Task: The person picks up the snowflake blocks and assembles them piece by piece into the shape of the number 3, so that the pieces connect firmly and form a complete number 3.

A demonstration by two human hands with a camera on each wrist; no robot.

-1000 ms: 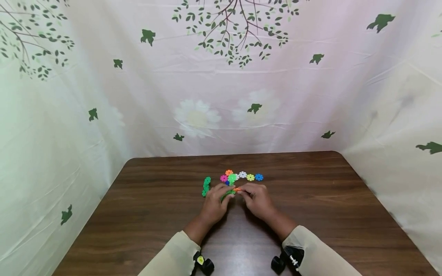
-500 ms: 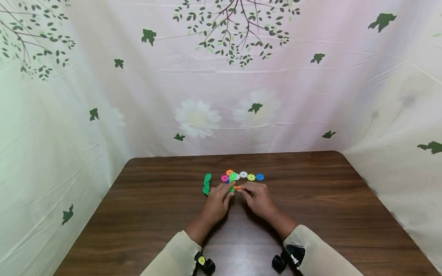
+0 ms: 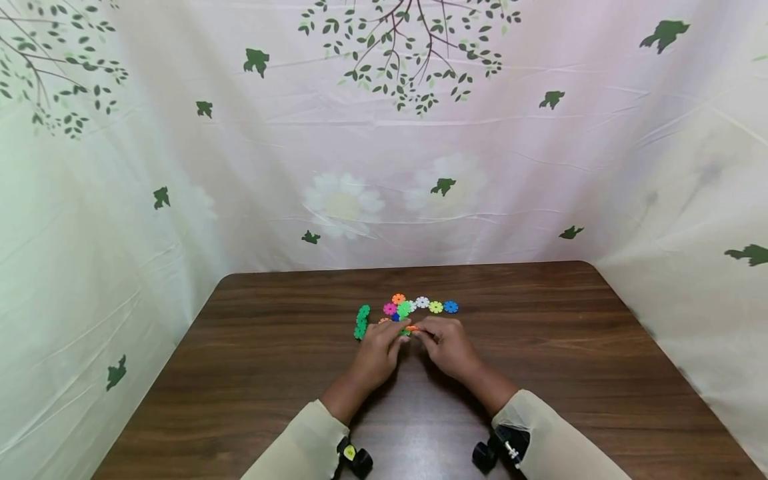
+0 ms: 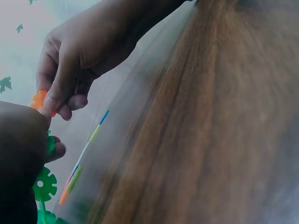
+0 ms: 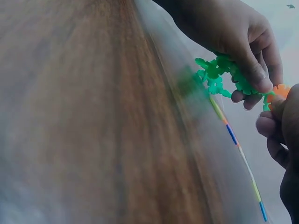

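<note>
My left hand [image 3: 375, 350] holds a chain of green notched snowflake discs [image 5: 240, 81], its fingers and thumb pinching near the chain's right end. The free end of the chain sticks out past the left hand in the head view. Between thumb and fingers, my right hand [image 3: 447, 347] pinches an orange snowflake disc [image 5: 281, 90]. That orange disc sits against the end green disc, and the fingertips of both hands meet closely there. The left wrist view shows the right hand's grip on the orange disc [image 4: 38, 99] side-on, with the left hand [image 4: 21, 140] dark at the edge.
Beyond the hands, a flat arrangement of coloured discs lies on the brown wooden table [image 3: 570, 373]. It includes a pink disc [image 3: 390, 309], a light green disc [image 3: 404, 309], a white disc [image 3: 423, 302] and a blue disc [image 3: 451, 307]. A printed cloth [image 3: 384, 153] hangs around the table.
The free end of the green chain has swung slightly right and lifted a little. Another orange disc shows beyond the left hand. Both hands stay nearly in place, still joined at the orange disc.
</note>
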